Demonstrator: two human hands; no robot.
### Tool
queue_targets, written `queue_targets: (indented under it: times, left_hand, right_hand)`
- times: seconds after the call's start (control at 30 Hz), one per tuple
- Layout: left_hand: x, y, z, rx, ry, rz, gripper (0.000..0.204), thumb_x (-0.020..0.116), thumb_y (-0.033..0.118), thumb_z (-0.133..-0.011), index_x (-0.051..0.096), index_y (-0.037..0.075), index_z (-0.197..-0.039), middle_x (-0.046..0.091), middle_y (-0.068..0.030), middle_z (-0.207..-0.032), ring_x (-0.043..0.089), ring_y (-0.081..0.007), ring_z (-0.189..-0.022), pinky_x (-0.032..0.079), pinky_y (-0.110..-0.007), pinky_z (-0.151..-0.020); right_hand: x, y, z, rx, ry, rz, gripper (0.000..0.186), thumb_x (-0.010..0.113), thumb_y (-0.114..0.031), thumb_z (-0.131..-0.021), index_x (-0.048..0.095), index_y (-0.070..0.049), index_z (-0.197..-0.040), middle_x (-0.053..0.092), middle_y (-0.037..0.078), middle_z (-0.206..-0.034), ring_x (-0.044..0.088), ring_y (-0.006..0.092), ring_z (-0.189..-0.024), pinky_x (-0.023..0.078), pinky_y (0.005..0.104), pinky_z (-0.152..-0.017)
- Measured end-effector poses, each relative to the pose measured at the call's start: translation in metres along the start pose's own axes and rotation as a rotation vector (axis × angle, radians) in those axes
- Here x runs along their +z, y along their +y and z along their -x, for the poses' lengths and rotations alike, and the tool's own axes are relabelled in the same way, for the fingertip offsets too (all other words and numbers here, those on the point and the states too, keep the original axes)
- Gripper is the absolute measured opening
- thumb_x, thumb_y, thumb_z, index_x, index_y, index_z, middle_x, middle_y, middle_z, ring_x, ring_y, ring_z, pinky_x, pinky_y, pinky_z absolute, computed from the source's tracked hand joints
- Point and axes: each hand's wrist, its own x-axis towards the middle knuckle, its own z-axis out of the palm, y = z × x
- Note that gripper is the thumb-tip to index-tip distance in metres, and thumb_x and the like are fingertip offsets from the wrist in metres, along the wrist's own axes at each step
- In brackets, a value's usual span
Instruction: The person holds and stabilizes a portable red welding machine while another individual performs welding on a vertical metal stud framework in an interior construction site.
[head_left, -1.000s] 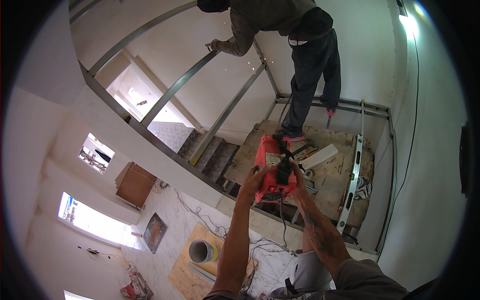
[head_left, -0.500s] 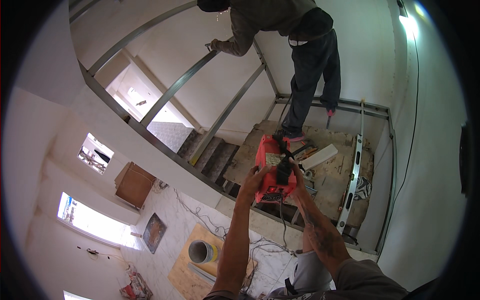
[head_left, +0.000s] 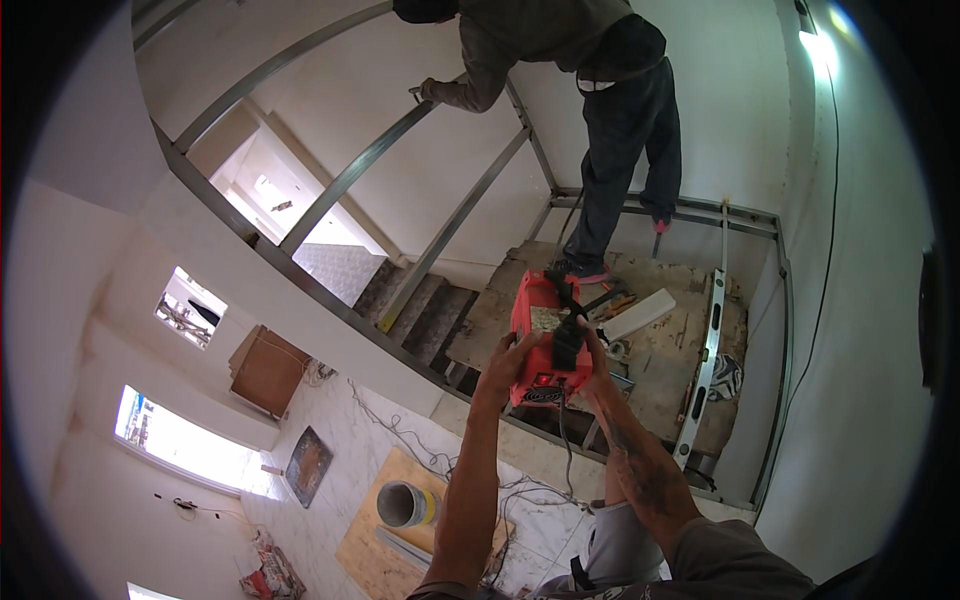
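Note:
I grip a red machine (head_left: 531, 312) with a black strap (head_left: 568, 340) and cables in both hands. My left hand (head_left: 500, 365) is wrapped round its left side, and my right hand (head_left: 592, 355) holds its right side, fingers partly behind the strap. The machine is above the near edge of a worn board platform (head_left: 660, 390). Just beyond it are loose tools (head_left: 615, 305), a white oblong piece (head_left: 640, 312) and a roll of tape (head_left: 616, 349). A long spirit level (head_left: 712, 340) lies along the platform's right side.
A co-worker (head_left: 620, 130) stands on the platform, leaning over metal bars (head_left: 365, 165), a hand (head_left: 430, 90) at one bar. Steps (head_left: 415, 315) descend below the bars. Lower left, a marble-look floor (head_left: 360, 420) holds cables, a bucket (head_left: 400, 505) and plywood (head_left: 365, 545).
The small sparks seen earlier near the co-worker have gone. My hands and the red machine have barely moved.

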Motion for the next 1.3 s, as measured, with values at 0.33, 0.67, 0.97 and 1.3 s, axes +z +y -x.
queue_targets:
  times: [0.33, 0.67, 0.97, 1.3]
  left_hand:
    - [-0.004, -0.005, -0.005, 0.017, -0.005, 0.01, 0.111, 0.077, 0.05, -0.078, 0.021, -0.016, -0.147, 0.047, -0.0307, -0.137, 0.056, -0.0302, -0.12, 0.048, -0.034, -0.098]
    - [-0.006, -0.008, -0.006, -0.005, 0.072, -0.055, 0.069, 0.067, 0.049, -0.088, 0.051, 0.0, -0.134, 0.062, -0.0086, -0.122, 0.063, -0.0175, -0.105, 0.051, -0.032, -0.086]
    - [-0.014, -0.016, -0.014, -0.005, 0.104, -0.115, 0.066, 0.067, 0.049, -0.088, 0.053, 0.001, -0.132, 0.064, -0.0078, -0.118, 0.065, -0.0161, -0.098, 0.054, -0.029, -0.076]
    - [-0.005, -0.008, -0.004, 0.01, 0.085, -0.08, 0.068, 0.068, 0.051, -0.086, 0.055, 0.002, -0.131, 0.065, -0.0075, -0.118, 0.065, -0.0153, -0.101, 0.053, -0.03, -0.078]
  right_hand:
    - [-0.008, 0.003, -0.008, 0.017, -0.246, -0.174, 0.035, 0.062, -0.041, -0.095, 0.058, -0.008, -0.105, 0.064, 0.003, -0.092, 0.067, 0.0142, -0.083, 0.058, 0.0311, -0.078]
    - [-0.008, 0.002, -0.007, 0.011, 0.009, 0.067, 0.038, 0.058, -0.044, -0.096, 0.06, -0.007, -0.099, 0.065, 0.004, -0.088, 0.067, 0.0157, -0.079, 0.058, 0.0327, -0.076]
    - [0.007, 0.004, -0.002, -0.003, 0.105, 0.162, 0.047, 0.057, -0.045, -0.096, 0.06, -0.002, -0.114, 0.069, 0.011, -0.101, 0.071, 0.0215, -0.089, 0.06, 0.0374, -0.084]
    - [-0.008, 0.003, -0.004, -0.003, 0.061, 0.137, 0.048, 0.058, -0.044, -0.095, 0.058, -0.001, -0.117, 0.068, 0.011, -0.103, 0.071, 0.0227, -0.091, 0.06, 0.038, -0.084]
